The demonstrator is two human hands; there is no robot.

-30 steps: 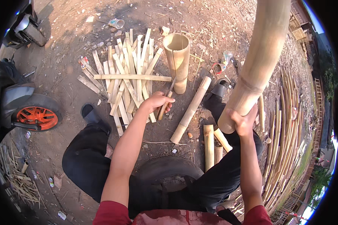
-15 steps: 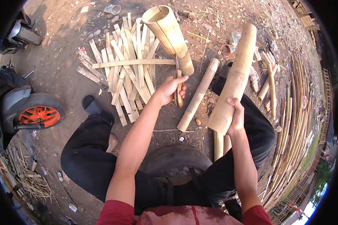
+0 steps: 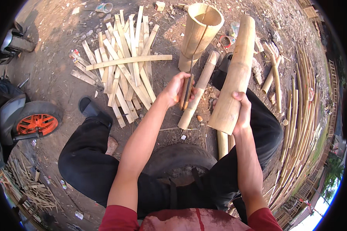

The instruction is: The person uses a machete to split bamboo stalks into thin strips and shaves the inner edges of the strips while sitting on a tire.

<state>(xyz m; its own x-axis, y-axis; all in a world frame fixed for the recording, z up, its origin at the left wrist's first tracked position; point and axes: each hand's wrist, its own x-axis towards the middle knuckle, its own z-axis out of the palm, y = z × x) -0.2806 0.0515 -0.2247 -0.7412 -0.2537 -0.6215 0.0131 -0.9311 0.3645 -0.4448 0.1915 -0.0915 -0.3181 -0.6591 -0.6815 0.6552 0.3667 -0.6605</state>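
My left hand [image 3: 175,89] is closed round the wooden handle of a knife [image 3: 187,92], whose blade points away from me. The blade meets the lower part of a wide bamboo tube [image 3: 193,42] with a long split down its side. I cannot tell how deep the blade sits in it. My right hand [image 3: 243,113] grips the near end of a thick bamboo section [image 3: 238,65], held tilted over my right leg. Between the hands, a thinner bamboo length [image 3: 198,92] lies on the ground.
A loose pile of split bamboo strips [image 3: 121,71] lies beyond my left foot. Long bamboo poles [image 3: 302,107] are stacked at the right. A tyre [image 3: 179,156] is between my legs. At the left stands a motorcycle wheel [image 3: 37,122] with an orange rim.
The split tube has swung from leaning left to nearly upright, farther right. My left hand has turned with the knife. The thick section in my right hand has shifted slightly.
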